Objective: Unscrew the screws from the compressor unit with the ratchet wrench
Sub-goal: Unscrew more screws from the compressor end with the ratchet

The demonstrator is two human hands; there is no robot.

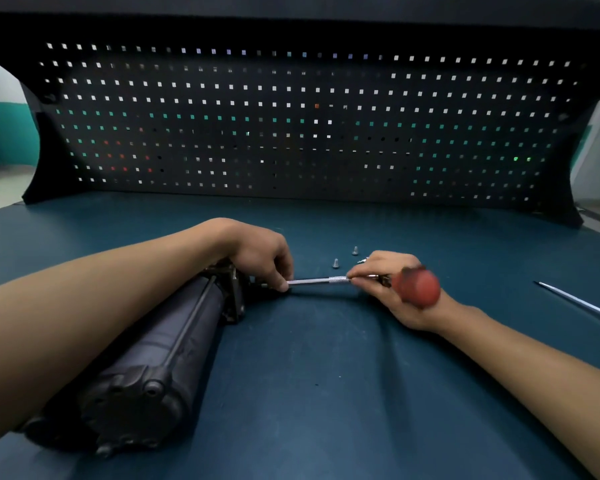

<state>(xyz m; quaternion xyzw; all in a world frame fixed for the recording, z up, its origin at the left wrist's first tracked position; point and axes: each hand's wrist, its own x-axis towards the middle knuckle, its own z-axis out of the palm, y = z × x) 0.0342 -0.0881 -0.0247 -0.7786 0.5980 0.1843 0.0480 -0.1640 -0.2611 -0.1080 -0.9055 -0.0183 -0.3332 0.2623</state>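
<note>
Blue bench (pixel 326 375) bears black compressor unit (pixel 160 344).

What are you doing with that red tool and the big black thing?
A person is taking screws out of a long black cylindrical compressor unit lying on a dark blue-green table. The right hand grips a red-handled silver ratchet wrench, and the left hand pinches its shaft near the unit's far end. Two small silver screws lie loose on the table beyond the wrench.

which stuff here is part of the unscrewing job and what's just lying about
Job:
black cylindrical compressor unit
red-handled steel ratchet wrench, held by left hand and right hand
two loose silver screws

Lying about:
thin silver rod at right
black perforated pegboard
</note>
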